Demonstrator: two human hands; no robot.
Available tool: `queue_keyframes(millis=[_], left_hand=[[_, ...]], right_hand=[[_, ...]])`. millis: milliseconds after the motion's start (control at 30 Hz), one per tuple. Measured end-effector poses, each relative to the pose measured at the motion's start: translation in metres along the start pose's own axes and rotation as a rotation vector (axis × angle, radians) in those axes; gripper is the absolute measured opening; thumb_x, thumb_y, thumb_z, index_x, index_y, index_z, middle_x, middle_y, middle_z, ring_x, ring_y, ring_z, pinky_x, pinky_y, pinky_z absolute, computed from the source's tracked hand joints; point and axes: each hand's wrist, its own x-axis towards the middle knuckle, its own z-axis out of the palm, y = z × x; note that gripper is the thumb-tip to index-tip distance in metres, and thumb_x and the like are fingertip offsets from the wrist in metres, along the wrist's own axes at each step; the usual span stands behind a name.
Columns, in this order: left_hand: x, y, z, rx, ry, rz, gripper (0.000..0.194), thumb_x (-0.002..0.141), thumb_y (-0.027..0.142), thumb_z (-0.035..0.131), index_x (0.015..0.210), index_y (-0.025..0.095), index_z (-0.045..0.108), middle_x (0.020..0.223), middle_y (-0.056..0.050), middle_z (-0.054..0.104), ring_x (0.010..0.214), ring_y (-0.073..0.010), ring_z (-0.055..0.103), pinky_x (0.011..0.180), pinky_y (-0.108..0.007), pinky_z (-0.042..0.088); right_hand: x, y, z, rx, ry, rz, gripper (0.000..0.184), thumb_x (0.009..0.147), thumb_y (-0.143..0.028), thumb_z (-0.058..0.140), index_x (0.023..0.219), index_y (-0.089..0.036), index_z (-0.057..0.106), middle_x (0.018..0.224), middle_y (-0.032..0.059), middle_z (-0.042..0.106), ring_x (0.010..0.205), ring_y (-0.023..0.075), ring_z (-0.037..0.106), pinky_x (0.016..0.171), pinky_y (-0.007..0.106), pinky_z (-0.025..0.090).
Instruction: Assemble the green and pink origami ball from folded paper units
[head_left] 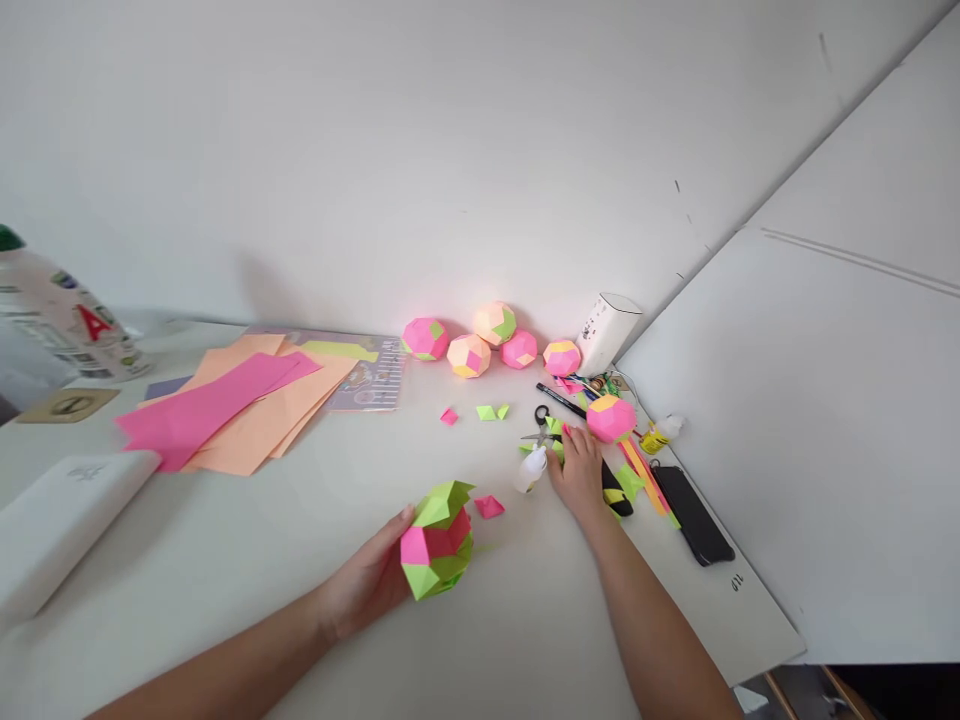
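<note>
My left hand (375, 578) holds a partly built paper ball (436, 545) of green and pink facets from its left side, over the table. A gap shows on the ball's right side, and my left fingertips are partly hidden behind it. My right hand (581, 475) reaches down among small folded green paper pieces (555, 425), its thumb apart from the fingers. A spot of pink shows at its fingertips; I cannot tell what it is. Black-handled scissors (541, 414) and a small white glue bottle (531, 470) lie just left of it. A pink folded piece (490, 507) rests between my hands.
Finished paper balls (469, 355) line the wall, and another ball (610, 418) sits by my right hand. Peach and pink sheets (225, 400) lie left, near a large bottle (67, 310) and white box (75, 520). A black phone (694, 515) lies right, near a yellow-labelled bottle (660, 434).
</note>
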Motion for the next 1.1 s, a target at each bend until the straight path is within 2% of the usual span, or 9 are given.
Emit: queue_keyframes(millis=[100, 167, 333, 500, 567, 600, 667, 733, 1100], left_hand=[[0.001, 0.000, 0.000, 0.061, -0.053, 0.030, 0.050, 0.093, 0.050, 0.037, 0.129, 0.020, 0.053, 0.121, -0.012, 0.062, 0.106, -0.0269, 0.057, 0.088, -0.037, 0.043], [0.001, 0.001, 0.002, 0.092, -0.070, 0.040, 0.049, 0.093, 0.050, 0.037, 0.130, 0.022, 0.052, 0.121, -0.012, 0.062, 0.106, -0.0268, 0.057, 0.087, -0.037, 0.042], [0.002, 0.002, 0.009, 0.111, -0.100, 0.061, 0.046, 0.094, 0.047, 0.036, 0.128, 0.021, 0.054, 0.117, -0.012, 0.063, 0.101, -0.0255, 0.058, 0.085, -0.036, 0.043], [0.002, 0.004, 0.014, 0.165, -0.103, 0.098, 0.048, 0.092, 0.048, 0.041, 0.130, 0.020, 0.051, 0.118, -0.015, 0.061, 0.103, -0.0278, 0.058, 0.084, -0.037, 0.043], [0.002, 0.005, 0.017, 0.179, -0.088, 0.108, 0.049, 0.091, 0.049, 0.043, 0.129, 0.019, 0.052, 0.116, -0.015, 0.061, 0.103, -0.0285, 0.057, 0.084, -0.037, 0.043], [0.002, 0.005, 0.019, 0.184, -0.089, 0.114, 0.049, 0.091, 0.049, 0.043, 0.128, 0.019, 0.052, 0.114, -0.015, 0.062, 0.102, -0.0282, 0.058, 0.083, -0.037, 0.043], [0.002, 0.006, 0.021, 0.192, -0.106, 0.132, 0.048, 0.092, 0.048, 0.042, 0.127, 0.018, 0.053, 0.112, -0.014, 0.062, 0.100, -0.0273, 0.058, 0.082, -0.036, 0.044], [0.002, 0.005, 0.023, 0.192, -0.129, 0.155, 0.045, 0.093, 0.046, 0.042, 0.125, 0.017, 0.055, 0.111, -0.014, 0.062, 0.100, -0.0267, 0.058, 0.083, -0.036, 0.044], [0.002, 0.000, 0.017, 0.237, -0.115, 0.173, 0.049, 0.088, 0.049, 0.050, 0.126, 0.019, 0.051, 0.122, -0.016, 0.057, 0.105, -0.0287, 0.057, 0.086, -0.040, 0.046]], right_hand=[[0.002, 0.001, -0.004, 0.066, 0.104, 0.019, 0.043, 0.091, -0.032, 0.042, 0.124, -0.008, 0.055, 0.127, 0.0209, 0.056, 0.124, 0.0353, 0.042, 0.103, 0.057, 0.031], [0.004, 0.001, -0.009, 0.153, 0.194, 0.019, 0.037, 0.090, -0.031, 0.044, 0.118, -0.012, 0.059, 0.121, 0.0183, 0.061, 0.120, 0.0331, 0.047, 0.102, 0.056, 0.034], [0.004, -0.005, -0.028, 0.265, 0.361, 0.038, 0.025, 0.091, -0.027, 0.044, 0.095, -0.017, 0.066, 0.093, 0.0151, 0.070, 0.092, 0.0280, 0.064, 0.085, 0.048, 0.050], [-0.013, -0.046, -0.064, 0.416, 0.492, 0.074, 0.016, 0.089, -0.022, 0.052, 0.105, -0.021, 0.056, 0.090, 0.0113, 0.067, 0.080, 0.0232, 0.067, 0.070, 0.040, 0.056], [-0.023, -0.072, -0.080, 0.756, 0.413, 0.102, 0.024, 0.085, -0.018, 0.059, 0.107, -0.024, 0.053, 0.093, 0.0090, 0.064, 0.076, 0.0215, 0.067, 0.065, 0.038, 0.056], [-0.028, -0.085, -0.087, 0.872, 0.288, 0.083, 0.020, 0.085, -0.016, 0.059, 0.103, -0.025, 0.056, 0.089, 0.0075, 0.064, 0.074, 0.0210, 0.066, 0.064, 0.037, 0.056], [-0.037, -0.107, -0.097, 0.994, 0.017, -0.062, 0.014, 0.083, -0.011, 0.058, 0.086, -0.024, 0.061, 0.077, 0.0054, 0.063, 0.074, 0.0216, 0.064, 0.062, 0.036, 0.054], [-0.043, -0.121, -0.101, 1.072, -0.109, -0.133, 0.017, 0.081, -0.008, 0.058, 0.079, -0.024, 0.061, 0.076, 0.0050, 0.063, 0.074, 0.0212, 0.064, 0.065, 0.036, 0.054], [-0.046, -0.123, -0.090, 1.414, -0.400, 0.034, 0.012, 0.079, -0.011, 0.064, 0.076, -0.023, 0.062, 0.089, 0.0033, 0.050, 0.091, 0.0191, 0.057, 0.083, 0.036, 0.050]])
